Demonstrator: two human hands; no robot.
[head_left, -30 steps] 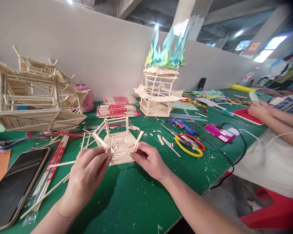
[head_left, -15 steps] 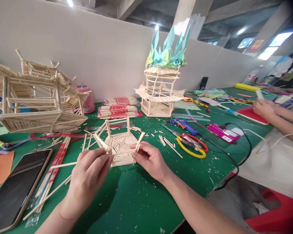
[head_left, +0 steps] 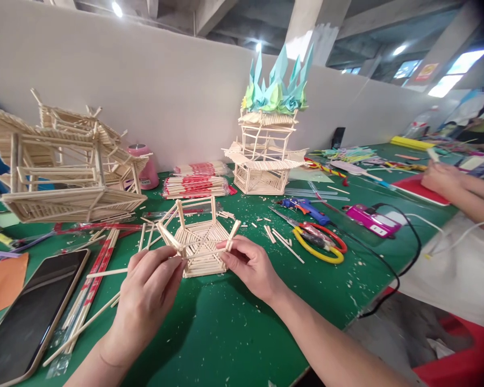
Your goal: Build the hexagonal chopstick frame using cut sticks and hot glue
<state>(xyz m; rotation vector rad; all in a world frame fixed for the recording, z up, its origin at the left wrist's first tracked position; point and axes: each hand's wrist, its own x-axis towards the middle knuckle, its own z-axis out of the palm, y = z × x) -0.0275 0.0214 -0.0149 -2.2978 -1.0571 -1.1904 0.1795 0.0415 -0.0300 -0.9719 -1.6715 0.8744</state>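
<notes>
A small six-sided frame of wooden sticks (head_left: 206,239), with a slatted floor and short corner posts, rests on the green table (head_left: 226,338). Across its near side runs a thin wooden stick (head_left: 204,253). My left hand (head_left: 147,287) pinches the stick's left end beside the near left post; the fingertips are partly hidden. At the other end, my right hand (head_left: 252,266) holds the stick between thumb and fingers, close to the right post. More loose sticks (head_left: 86,325) lie left of my left hand, partly behind it.
Scissors (head_left: 318,242), a blue glue gun (head_left: 306,208) and a magenta power strip (head_left: 373,220) with a black cable lie right. A phone (head_left: 40,312) is at left. Behind stand two larger stick buildings (head_left: 75,177) (head_left: 262,174) and stick bundles (head_left: 197,185). A co-worker's hands (head_left: 441,177) are far right.
The view has shifted slightly, so the scene sits a little further right and lower. Both hands keep their grip on the stick at the frame, with hardly any movement.
</notes>
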